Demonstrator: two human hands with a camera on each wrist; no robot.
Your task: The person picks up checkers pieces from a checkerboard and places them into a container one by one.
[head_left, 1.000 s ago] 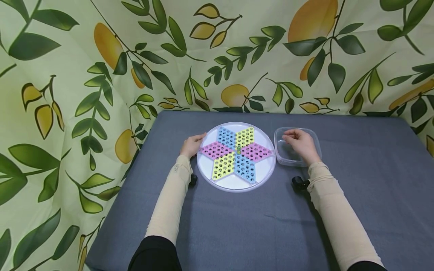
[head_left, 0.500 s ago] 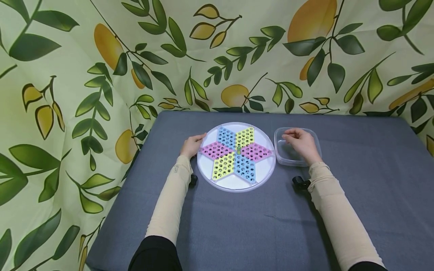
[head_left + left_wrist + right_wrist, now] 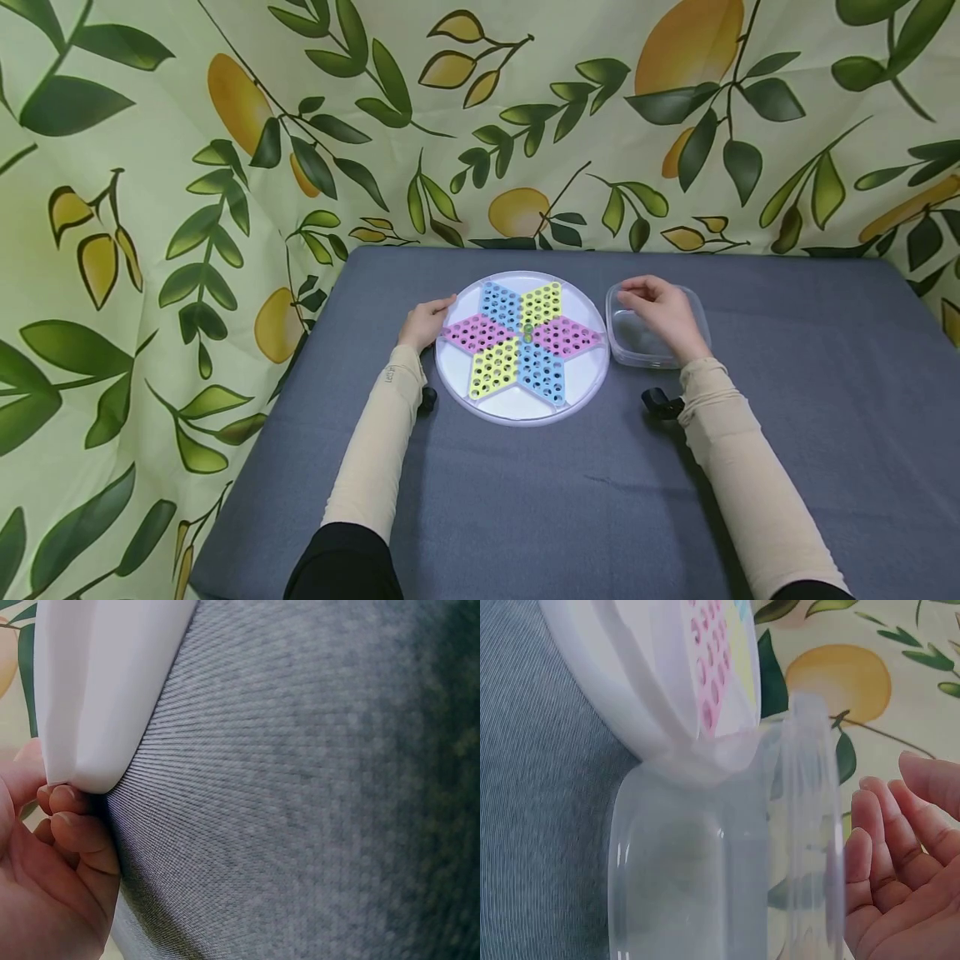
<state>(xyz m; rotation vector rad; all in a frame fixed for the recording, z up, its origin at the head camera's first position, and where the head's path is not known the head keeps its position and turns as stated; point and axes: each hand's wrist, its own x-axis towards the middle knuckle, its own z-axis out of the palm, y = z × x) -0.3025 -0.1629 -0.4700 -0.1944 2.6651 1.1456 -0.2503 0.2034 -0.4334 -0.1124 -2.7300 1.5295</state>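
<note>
A round white Chinese checkers board (image 3: 487, 402) with a blue, yellow and pink star of holes lies on the table. A few small green marbles (image 3: 528, 333) sit at its centre. My left hand (image 3: 425, 322) holds the board's left rim; in the left wrist view the fingers (image 3: 81, 832) curl against the white edge. A clear plastic container (image 3: 637, 360) stands against the board's right side. My right hand (image 3: 662, 312) hovers over the container, its fingers (image 3: 919, 859) loosely bent and apart from the thumb, with nothing seen between them.
Grey cloth covers the table (image 3: 525, 508). A leaf-and-fruit patterned curtain (image 3: 465, 125) hangs behind it and along the left side. Dark wrist-camera mounts (image 3: 662, 404) stick out below both wrists.
My right hand has shifted slightly farther away and to the left above the container. The left hand and the board have stayed where they were.
</note>
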